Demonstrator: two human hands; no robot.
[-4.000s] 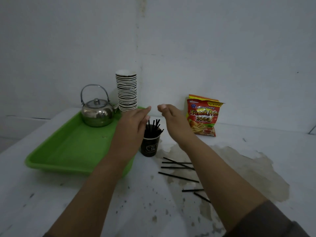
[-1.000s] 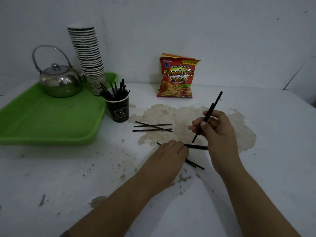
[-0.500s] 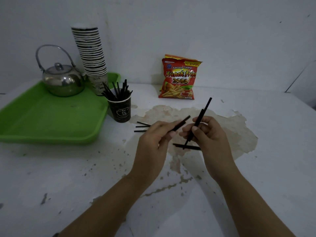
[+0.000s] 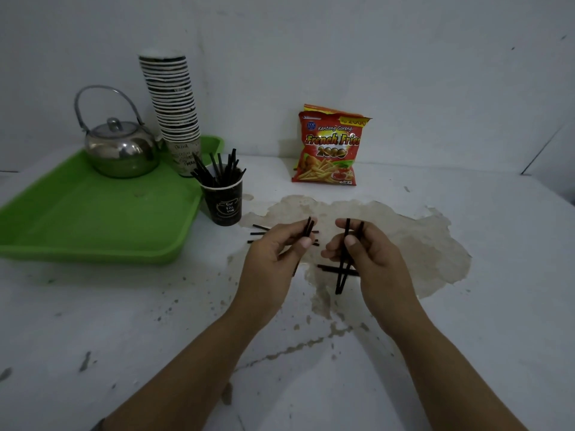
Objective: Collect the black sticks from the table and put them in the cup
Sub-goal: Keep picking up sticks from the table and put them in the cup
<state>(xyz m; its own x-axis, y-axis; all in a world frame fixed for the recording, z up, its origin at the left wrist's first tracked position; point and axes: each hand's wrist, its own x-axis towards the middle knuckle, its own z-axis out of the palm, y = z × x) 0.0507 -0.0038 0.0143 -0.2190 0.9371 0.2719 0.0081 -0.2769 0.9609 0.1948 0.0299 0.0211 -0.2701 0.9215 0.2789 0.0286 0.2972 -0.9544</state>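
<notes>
A black paper cup (image 4: 224, 201) stands on the white table beside the green tray, with several black sticks (image 4: 217, 171) standing in it. My left hand (image 4: 273, 259) pinches two black sticks (image 4: 308, 227) near their upper ends. My right hand (image 4: 367, 259) holds two black sticks (image 4: 343, 269) upright, their lower ends crossing. One stick (image 4: 329, 269) lies flat on the table between my hands. Three more sticks (image 4: 258, 234) lie just behind my left hand, partly hidden by it.
A green tray (image 4: 93, 219) at the left carries a steel kettle (image 4: 119, 150) and a tall stack of paper cups (image 4: 172, 110). A red snack bag (image 4: 329, 147) leans on the wall. A brown stain (image 4: 404, 237) spreads over the table.
Both hands have turned their sticks more upright and drawn slightly apart. Each hand now holds two sticks rather than one.
</notes>
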